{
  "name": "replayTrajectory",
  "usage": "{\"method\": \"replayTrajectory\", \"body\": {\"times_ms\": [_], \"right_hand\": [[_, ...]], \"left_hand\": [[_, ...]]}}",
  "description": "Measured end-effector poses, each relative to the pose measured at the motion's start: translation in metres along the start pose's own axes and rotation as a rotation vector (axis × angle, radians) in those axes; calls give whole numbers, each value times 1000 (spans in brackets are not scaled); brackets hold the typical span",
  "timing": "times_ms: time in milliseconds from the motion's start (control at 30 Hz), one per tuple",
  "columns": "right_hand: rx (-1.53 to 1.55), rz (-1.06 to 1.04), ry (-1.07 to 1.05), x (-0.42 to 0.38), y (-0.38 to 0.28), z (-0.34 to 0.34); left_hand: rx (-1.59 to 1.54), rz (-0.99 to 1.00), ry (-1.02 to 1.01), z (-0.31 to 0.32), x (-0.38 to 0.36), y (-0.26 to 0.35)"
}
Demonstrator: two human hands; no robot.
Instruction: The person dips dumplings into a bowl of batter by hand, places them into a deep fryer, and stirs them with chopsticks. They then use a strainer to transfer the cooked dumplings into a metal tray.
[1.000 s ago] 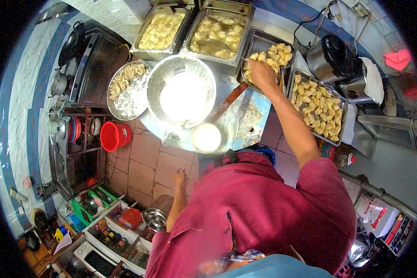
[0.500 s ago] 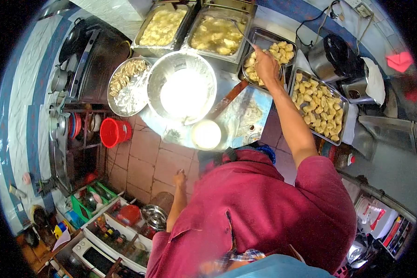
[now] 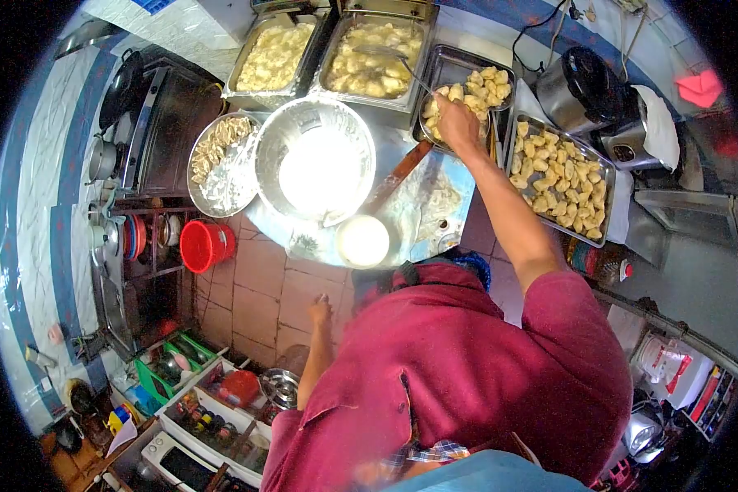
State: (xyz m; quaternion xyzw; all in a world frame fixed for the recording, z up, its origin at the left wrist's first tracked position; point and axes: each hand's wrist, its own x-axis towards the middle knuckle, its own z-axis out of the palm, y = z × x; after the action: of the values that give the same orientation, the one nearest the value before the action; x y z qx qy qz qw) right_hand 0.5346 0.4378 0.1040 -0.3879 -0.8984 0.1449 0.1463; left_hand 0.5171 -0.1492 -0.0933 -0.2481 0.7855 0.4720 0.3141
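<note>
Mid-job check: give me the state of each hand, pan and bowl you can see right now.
Right hand: gripping the ladle handle.
Left hand: hanging free, holding nothing.
Frying pan: full of pieces in liquid.
Big bowl: holds white flour.
Right tray: loaded with fried pieces.

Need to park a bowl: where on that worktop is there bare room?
The floured work surface between the rolling pin and its right edge is barest. The left is crowded: large steel bowl, plate of pieces, small white bowl. The back holds full trays, where the right hand works.
</note>
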Motion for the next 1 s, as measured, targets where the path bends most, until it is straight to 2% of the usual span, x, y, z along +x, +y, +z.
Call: {"method": "replayTrajectory", "body": {"times_ms": [133,233,333,433,533,633,800,900,1000], "right_hand": [[41,24,-85,-4,1,7],[130,19,-117,-11,-2,-5],[176,13,-83,-26,-3,-18],[311,-65,-24,-36,3,-30],[168,-11,7,-21,-2,-45],[26,50,6,18,2,-39],[130,140,102,64,17,-5],[154,133,45,71,16,2],[202,94,85,80,30,29]], "left_hand": [[25,-25,-43,-4,7,-9],[-11,-22,6,-2,15,-18],[38,-75,-104,-11,27,-25],[33,-12,-85,-3,40,-38],[55,-51,-160,-13,26,-22],[27,13,-24,0,16,-10],[71,9,-50,-5,22,-3],[68,-20,-66,-10,19,-3],[93,9,-128,-20,26,-22]]}}
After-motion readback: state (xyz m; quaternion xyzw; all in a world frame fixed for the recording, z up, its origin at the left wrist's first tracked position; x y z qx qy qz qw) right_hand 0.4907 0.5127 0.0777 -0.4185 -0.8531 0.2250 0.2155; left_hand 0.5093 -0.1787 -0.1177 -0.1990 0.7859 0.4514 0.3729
